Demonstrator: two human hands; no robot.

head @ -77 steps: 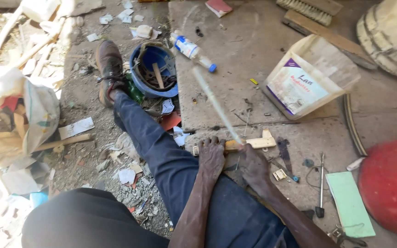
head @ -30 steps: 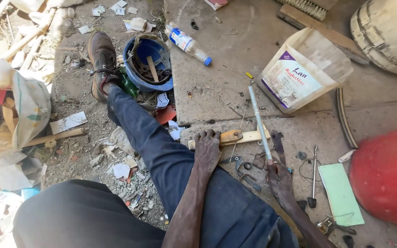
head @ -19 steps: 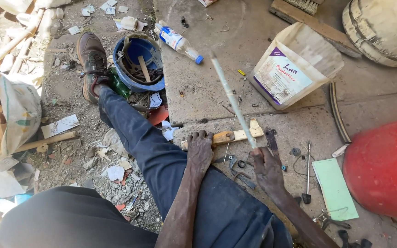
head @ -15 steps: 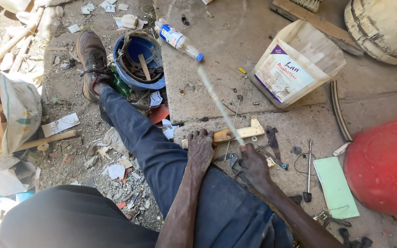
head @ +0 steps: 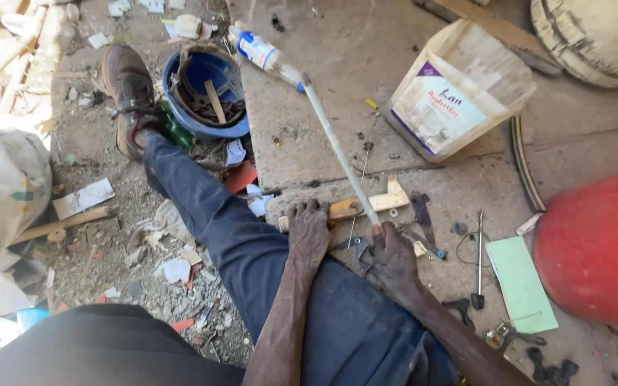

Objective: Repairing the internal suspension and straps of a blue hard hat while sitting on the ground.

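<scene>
Blue helmet point(head: 205, 93), red drum point(head: 595, 246), pale green card point(head: 520, 282), dark blue trousers point(head: 252, 250).

Both forearms are bare to the edge of view, with no sleeves, gloves, watch or rings on the left hand point(head: 309, 232) or the right hand point(head: 393, 259). The legs are clad in dark blue trousers point(head: 252, 257), dusty and creased along the stretched-out leg. On that foot sits a worn brown lace-up shoe point(head: 126, 96), scuffed and grey with dirt, its laces dark.
</scene>
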